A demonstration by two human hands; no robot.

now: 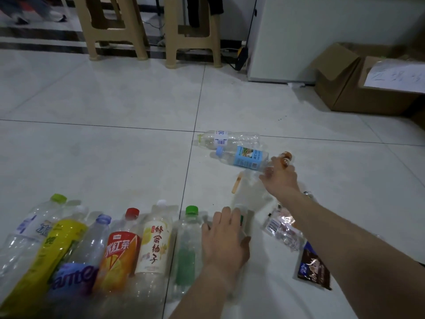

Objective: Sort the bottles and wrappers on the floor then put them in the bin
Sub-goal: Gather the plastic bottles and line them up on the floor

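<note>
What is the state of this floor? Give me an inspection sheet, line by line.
Surface: pale tiled floor, dark grout lines.
Job's things: row of bottles lying side by side, lower left; loose white-label bottle and blue-label bottle; clear wrapper; dark wrapper.
Clutter: wooden stick.
Hands: left hand on a clear bottle at the row's right end, grip unclear; right hand grips a brown-capped bottle.
Cables: black cables by the wall.
Surroundings: beige stools, cardboard boxes, white cabinet.
</note>
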